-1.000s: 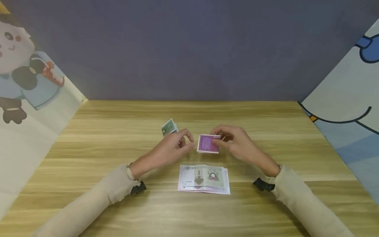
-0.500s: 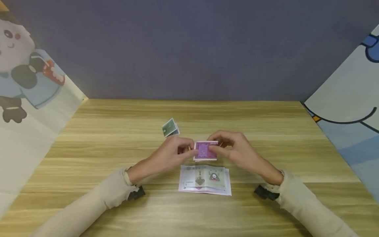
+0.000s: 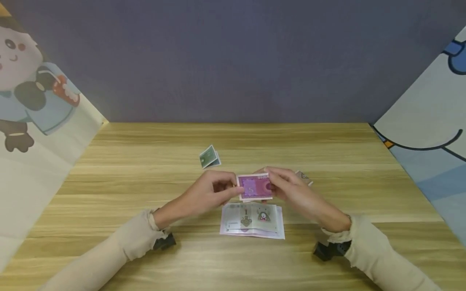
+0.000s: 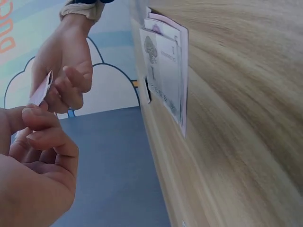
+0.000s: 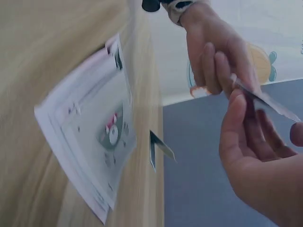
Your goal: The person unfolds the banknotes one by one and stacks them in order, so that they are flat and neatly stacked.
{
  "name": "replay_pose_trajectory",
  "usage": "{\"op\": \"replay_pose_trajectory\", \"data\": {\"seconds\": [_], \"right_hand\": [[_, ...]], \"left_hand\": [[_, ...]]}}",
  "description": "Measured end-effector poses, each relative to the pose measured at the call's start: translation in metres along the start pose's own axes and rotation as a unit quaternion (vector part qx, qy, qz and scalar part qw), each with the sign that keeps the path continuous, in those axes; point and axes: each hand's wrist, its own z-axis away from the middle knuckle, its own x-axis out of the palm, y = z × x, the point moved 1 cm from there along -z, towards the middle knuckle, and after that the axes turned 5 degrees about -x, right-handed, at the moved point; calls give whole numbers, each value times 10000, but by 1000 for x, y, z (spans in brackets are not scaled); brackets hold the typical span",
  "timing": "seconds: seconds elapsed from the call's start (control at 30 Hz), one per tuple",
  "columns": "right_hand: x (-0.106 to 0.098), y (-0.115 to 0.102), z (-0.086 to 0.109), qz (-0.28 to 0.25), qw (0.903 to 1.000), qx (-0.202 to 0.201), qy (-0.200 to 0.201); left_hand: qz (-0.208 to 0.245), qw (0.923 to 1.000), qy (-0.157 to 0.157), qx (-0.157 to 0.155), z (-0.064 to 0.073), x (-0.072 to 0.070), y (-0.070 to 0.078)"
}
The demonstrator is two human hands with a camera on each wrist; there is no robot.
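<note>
A folded purple play banknote (image 3: pixel 255 187) is held up between both hands, above the table. The left hand (image 3: pixel 207 192) pinches its left edge with the thumb on top. At the right edge the right hand (image 3: pixel 296 192) grips it between thumb and fingers. The left wrist view shows the purple note (image 4: pixel 42 90) edge-on between the fingertips, and the right wrist view shows it as a thin folded strip (image 5: pixel 270 103). Just below the hands lies a flat stack of banknotes (image 3: pixel 251 224), a greyish one-note on top of pinkish ones.
Beyond the left hand a folded green note (image 3: pixel 209 157) stands half unfolded on the wooden table (image 3: pixel 145 161). A small grey-brown folded note (image 3: pixel 303 177) lies behind the right hand, partly covered. A dark panel (image 3: pixel 233 60) rises at the table's back edge.
Left hand has come over to the purple note and taken its left edge. The right hand has shifted its grip along the right edge. The grey-brown note behind it now shows.
</note>
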Motion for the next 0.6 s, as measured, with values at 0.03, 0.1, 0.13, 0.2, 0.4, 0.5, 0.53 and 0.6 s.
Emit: {"op": "replay_pose_trajectory", "data": {"seconds": [0.03, 0.1, 0.13, 0.2, 0.4, 0.5, 0.53, 0.6], "right_hand": [[2, 1, 0, 15, 10000, -13, -56], [5, 3, 0, 9, 9998, -66, -173], [6, 4, 0, -6, 9998, -64, -204], [7, 7, -1, 48, 9996, -55, -266], [12, 12, -1, 787, 9961, 152, -360], [14, 12, 0, 1144, 9922, 245, -429], [15, 12, 0, 1213, 9912, 256, -460], [16, 11, 0, 1363, 9891, 217, -507]], "left_hand": [[-28, 10000, -10, -16, 0, 0, 0], [-111, 9999, 5, -45, 1, 0, -2], [-194, 9998, 28, -60, 1, 0, -3], [-385, 9992, 70, -104, 1, 0, -5], [-1139, 9934, 70, -90, 3, 2, -7], [-1347, 9909, 6, 28, 4, 4, -7], [-1381, 9904, -17, 60, 5, 5, -6], [-1413, 9899, -44, 91, 6, 5, -6]]}}
